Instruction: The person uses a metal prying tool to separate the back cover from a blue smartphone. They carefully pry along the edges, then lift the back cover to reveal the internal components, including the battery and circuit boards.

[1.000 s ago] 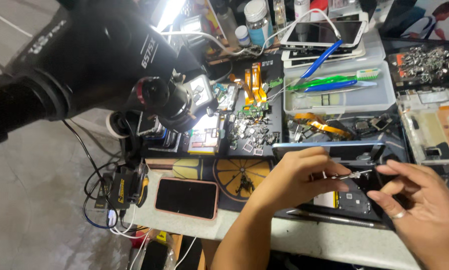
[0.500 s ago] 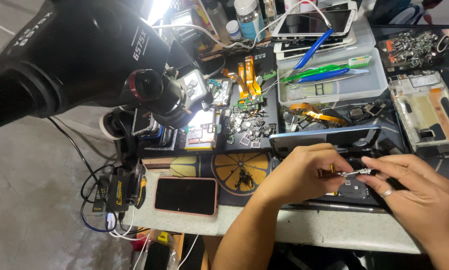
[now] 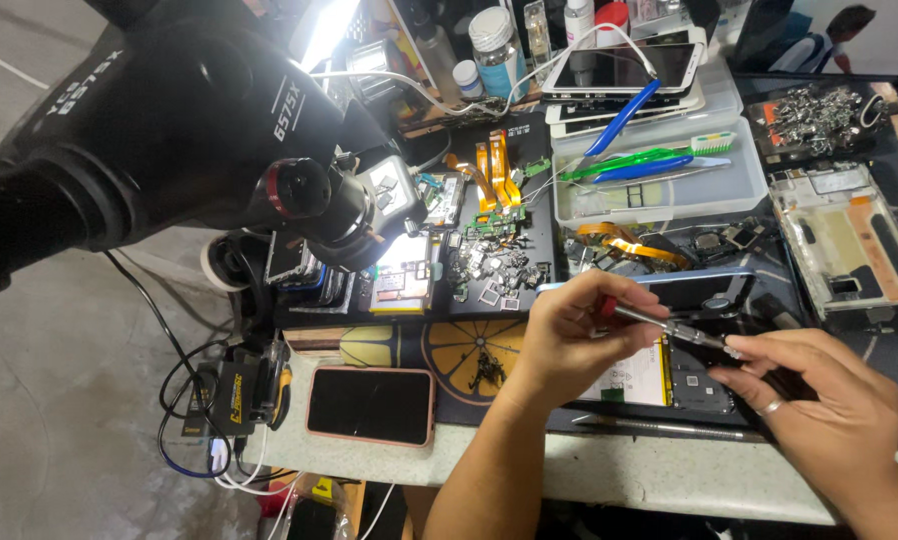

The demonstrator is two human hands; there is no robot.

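**Two hands on a slim metal tool over an opened phone**

The left hand (image 3: 574,335) is clenched around the handle end of a thin metal tool (image 3: 669,325), fingers curled over it with a small red part showing at the grip. The right hand (image 3: 824,400) meets the tool's other end, thumb and forefinger pinched at its tip; a ring sits on one finger. Whether those fingertips grasp the tip itself or some tiny part at it cannot be told.

The tool lies nearly level, just above an opened phone (image 3: 669,375), whose pale battery and dark board show between the two hands. This phone rests on a dark mat near the front edge of the worktop (image 3: 609,470), toward its right half. A long metal rod (image 3: 659,428) lies on the mat just in front of the phone.

To the left, near the front edge, a phone in a pink case (image 3: 371,404) lies face up, its screen dark. Behind the hands, loose small parts (image 3: 494,265) are scattered mid-worktop. Farther back on the right stands a clear plastic tray (image 3: 659,195) holding a green toothbrush and a blue pen. A large black microscope (image 3: 199,130) overhangs the left back corner.
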